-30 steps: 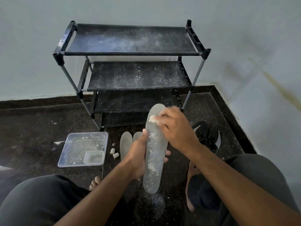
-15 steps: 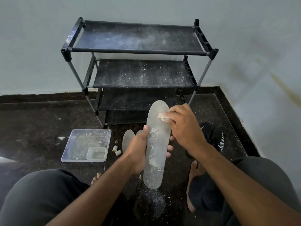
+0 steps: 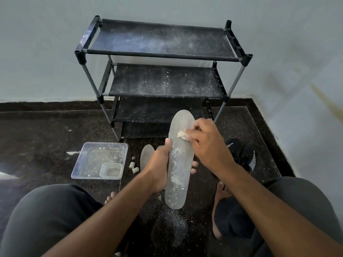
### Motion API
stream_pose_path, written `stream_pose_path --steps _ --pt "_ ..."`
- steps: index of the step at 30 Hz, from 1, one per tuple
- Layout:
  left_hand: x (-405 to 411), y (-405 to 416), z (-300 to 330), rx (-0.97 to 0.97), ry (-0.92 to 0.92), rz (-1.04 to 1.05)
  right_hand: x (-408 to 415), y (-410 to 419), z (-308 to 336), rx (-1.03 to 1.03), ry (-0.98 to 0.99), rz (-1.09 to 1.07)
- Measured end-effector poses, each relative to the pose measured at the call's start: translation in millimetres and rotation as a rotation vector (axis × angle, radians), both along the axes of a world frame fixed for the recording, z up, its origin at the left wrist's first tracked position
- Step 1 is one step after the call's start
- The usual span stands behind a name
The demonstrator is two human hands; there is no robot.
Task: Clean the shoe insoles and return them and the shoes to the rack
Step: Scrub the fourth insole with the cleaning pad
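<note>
My left hand [image 3: 157, 167] wraps the grey insole [image 3: 179, 160] at mid-length, held upright in front of the rack [image 3: 163, 75]; its fingertips show past the far edge. My right hand [image 3: 207, 143] pinches a pale wad [image 3: 182, 134] against the insole's upper part. Behind the insole, 2 more insoles [image 3: 147, 156] lie mostly hidden; right of it, the black shoes [image 3: 243, 154] are partly covered by my arm.

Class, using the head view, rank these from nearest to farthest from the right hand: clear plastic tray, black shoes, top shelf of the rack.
From the right hand:
1. Black shoes, just to its right on the floor.
2. Clear plastic tray, left on the floor.
3. Top shelf, highest on the rack, against the wall.
</note>
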State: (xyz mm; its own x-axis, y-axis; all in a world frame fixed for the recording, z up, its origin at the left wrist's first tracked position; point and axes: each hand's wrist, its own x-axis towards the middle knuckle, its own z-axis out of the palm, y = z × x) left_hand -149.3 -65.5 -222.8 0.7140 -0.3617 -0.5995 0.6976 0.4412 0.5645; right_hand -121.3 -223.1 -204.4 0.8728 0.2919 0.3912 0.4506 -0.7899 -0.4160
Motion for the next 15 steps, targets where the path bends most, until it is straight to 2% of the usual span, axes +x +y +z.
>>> stream_pose_path --steps 4,8,12,15 --pt "-0.7 1.8 3.3 0.012 0.002 0.026 -1.3 2.9 -2.8 -0.191 0.025 0.058" --pt "-1.6 1.4 6.7 -0.014 -0.010 -0.005 -0.7 -1.6 0.4 -0.152 -0.004 0.081" --pt "-2.0 2.3 8.5 0.008 -0.006 0.028 -17.3 4.4 5.0 -0.194 0.153 0.239" --pt "-2.4 0.8 8.5 0.005 0.008 0.042 -20.3 -0.2 8.9 -0.138 0.146 0.212"
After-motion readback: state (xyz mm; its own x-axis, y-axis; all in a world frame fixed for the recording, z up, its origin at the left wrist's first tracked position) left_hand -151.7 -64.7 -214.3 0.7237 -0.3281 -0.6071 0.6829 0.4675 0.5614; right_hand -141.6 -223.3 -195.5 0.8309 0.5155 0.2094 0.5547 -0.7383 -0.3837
